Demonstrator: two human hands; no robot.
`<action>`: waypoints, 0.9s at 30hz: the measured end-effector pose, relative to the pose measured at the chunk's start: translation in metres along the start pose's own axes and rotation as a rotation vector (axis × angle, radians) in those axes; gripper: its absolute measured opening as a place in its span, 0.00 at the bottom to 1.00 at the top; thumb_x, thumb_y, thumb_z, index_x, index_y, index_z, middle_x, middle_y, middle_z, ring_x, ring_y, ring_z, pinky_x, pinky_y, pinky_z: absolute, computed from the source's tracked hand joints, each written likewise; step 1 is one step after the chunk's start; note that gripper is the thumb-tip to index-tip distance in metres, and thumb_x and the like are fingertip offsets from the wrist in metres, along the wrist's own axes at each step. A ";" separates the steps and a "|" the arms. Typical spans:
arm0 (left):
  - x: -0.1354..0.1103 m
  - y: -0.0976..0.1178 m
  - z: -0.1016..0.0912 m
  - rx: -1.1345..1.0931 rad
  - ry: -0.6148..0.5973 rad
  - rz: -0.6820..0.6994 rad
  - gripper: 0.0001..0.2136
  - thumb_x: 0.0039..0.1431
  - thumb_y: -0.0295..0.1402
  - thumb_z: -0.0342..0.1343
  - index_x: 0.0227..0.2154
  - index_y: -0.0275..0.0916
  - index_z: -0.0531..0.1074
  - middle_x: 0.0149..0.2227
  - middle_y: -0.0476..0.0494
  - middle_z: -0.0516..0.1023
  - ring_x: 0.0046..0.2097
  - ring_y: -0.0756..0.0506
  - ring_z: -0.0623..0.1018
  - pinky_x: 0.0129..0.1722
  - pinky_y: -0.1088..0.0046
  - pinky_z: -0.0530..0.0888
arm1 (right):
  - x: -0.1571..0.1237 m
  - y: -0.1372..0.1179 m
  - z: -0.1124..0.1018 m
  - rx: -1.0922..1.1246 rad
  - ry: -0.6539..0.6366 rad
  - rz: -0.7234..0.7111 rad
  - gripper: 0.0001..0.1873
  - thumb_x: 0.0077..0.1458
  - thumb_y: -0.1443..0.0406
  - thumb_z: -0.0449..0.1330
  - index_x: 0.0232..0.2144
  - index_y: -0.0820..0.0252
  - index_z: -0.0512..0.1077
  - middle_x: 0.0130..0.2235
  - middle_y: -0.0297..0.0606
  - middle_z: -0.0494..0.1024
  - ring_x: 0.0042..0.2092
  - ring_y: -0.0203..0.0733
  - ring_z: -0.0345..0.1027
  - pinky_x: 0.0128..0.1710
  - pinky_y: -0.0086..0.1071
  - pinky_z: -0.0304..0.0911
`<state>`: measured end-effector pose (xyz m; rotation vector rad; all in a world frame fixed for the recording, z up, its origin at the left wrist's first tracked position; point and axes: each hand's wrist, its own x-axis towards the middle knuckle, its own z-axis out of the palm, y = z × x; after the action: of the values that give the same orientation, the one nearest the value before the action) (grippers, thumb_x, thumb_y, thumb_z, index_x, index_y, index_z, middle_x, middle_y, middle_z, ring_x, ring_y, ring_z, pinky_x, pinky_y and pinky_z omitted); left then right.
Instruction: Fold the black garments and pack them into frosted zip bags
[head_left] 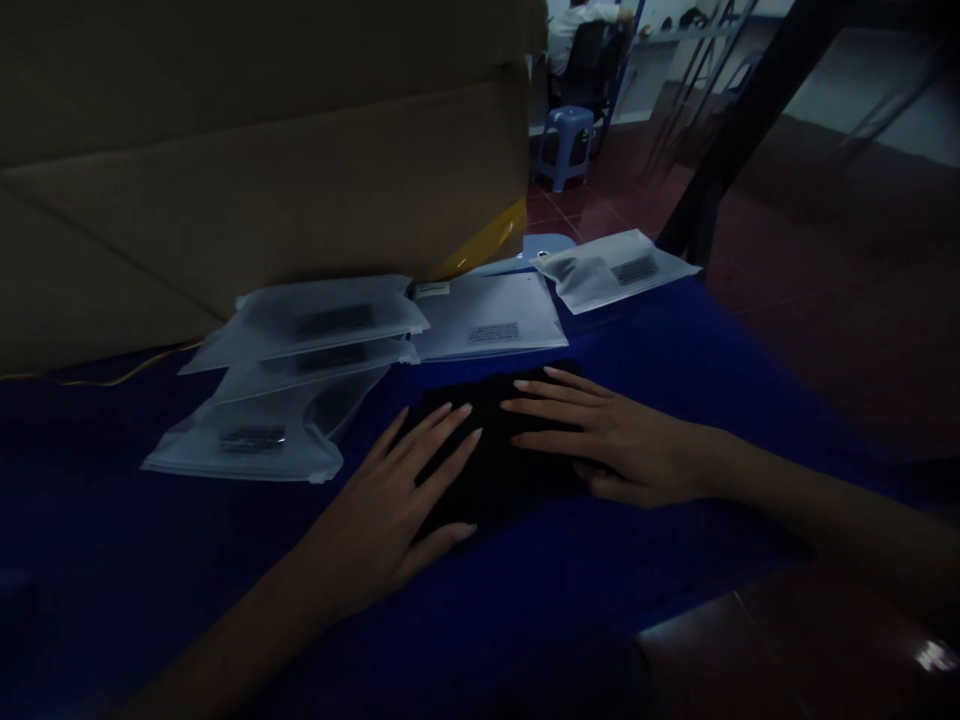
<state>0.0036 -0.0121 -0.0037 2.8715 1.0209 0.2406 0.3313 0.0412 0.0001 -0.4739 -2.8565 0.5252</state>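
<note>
Fingers of the left hand (pixel 382 525) and right hand (pixel 622 450) lie spread and unclenched on a dark folded cloth (pixel 495 450), apparently pressing it flat on the blue surface (pixel 150 560) just beside frosted zip bags (pixel 300 340)

I'm looking into a packing workshop: labelled frosted zip bags (pixel 300 340) lie on a blue counter (pixel 112 480) beside a large cardboard carton (pixel 262 170), with a plastic stool (pixel 562 148) and seated co-worker (pixel 577 40) beyond.
</note>
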 end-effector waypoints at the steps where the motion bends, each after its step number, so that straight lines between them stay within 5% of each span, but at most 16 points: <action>1: 0.000 0.000 0.000 0.004 0.007 0.000 0.34 0.74 0.47 0.48 0.75 0.40 0.43 0.76 0.33 0.47 0.74 0.32 0.56 0.71 0.41 0.57 | -0.001 0.002 -0.001 -0.002 0.013 0.007 0.31 0.66 0.64 0.54 0.70 0.62 0.59 0.75 0.47 0.50 0.77 0.53 0.33 0.74 0.62 0.33; 4: 0.000 0.001 -0.001 0.009 0.031 0.010 0.34 0.74 0.45 0.49 0.75 0.38 0.44 0.76 0.31 0.44 0.74 0.32 0.55 0.70 0.41 0.57 | -0.003 0.004 -0.002 -0.010 0.099 0.064 0.26 0.69 0.63 0.52 0.67 0.60 0.63 0.74 0.45 0.56 0.76 0.54 0.37 0.74 0.62 0.35; 8: 0.001 -0.001 -0.002 0.006 0.042 0.052 0.36 0.72 0.46 0.52 0.74 0.38 0.45 0.75 0.34 0.51 0.75 0.30 0.51 0.71 0.38 0.54 | 0.000 -0.001 0.000 -0.103 0.283 0.218 0.20 0.69 0.59 0.54 0.59 0.58 0.71 0.66 0.47 0.68 0.69 0.55 0.57 0.68 0.56 0.57; 11: 0.001 -0.004 -0.004 -0.026 0.015 0.084 0.35 0.72 0.43 0.52 0.74 0.39 0.46 0.73 0.37 0.57 0.75 0.33 0.53 0.72 0.41 0.55 | 0.003 -0.004 0.001 -0.257 0.355 0.487 0.31 0.62 0.50 0.62 0.61 0.59 0.68 0.57 0.51 0.73 0.55 0.59 0.69 0.52 0.54 0.71; 15: -0.003 -0.007 -0.006 -0.065 0.058 0.150 0.28 0.73 0.33 0.51 0.72 0.39 0.53 0.73 0.38 0.58 0.74 0.37 0.56 0.71 0.48 0.60 | 0.005 -0.003 0.002 -0.267 0.328 0.751 0.43 0.57 0.44 0.63 0.68 0.56 0.60 0.53 0.50 0.76 0.50 0.62 0.72 0.47 0.58 0.73; 21: -0.003 -0.005 -0.008 0.004 0.014 0.220 0.27 0.73 0.42 0.51 0.70 0.38 0.59 0.72 0.35 0.61 0.73 0.35 0.59 0.70 0.48 0.63 | 0.004 0.000 0.001 -0.081 0.497 0.632 0.34 0.56 0.61 0.63 0.64 0.54 0.64 0.54 0.44 0.77 0.50 0.54 0.75 0.46 0.49 0.76; 24: -0.001 -0.003 -0.006 -0.006 0.018 0.192 0.28 0.73 0.44 0.51 0.71 0.40 0.58 0.71 0.34 0.61 0.71 0.33 0.62 0.67 0.47 0.67 | 0.005 -0.002 0.002 -0.097 0.590 0.549 0.31 0.57 0.65 0.63 0.63 0.51 0.66 0.49 0.41 0.76 0.43 0.48 0.76 0.40 0.43 0.77; 27: -0.002 -0.002 -0.004 -0.033 0.029 0.156 0.28 0.73 0.44 0.52 0.71 0.41 0.58 0.71 0.33 0.61 0.70 0.32 0.64 0.66 0.47 0.69 | 0.006 -0.005 0.003 -0.131 0.675 0.392 0.30 0.59 0.66 0.63 0.63 0.51 0.66 0.50 0.42 0.76 0.47 0.48 0.75 0.43 0.42 0.77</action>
<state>0.0003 -0.0117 0.0003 2.9277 0.7899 0.3077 0.3237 0.0379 -0.0002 -1.0213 -2.1587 0.1767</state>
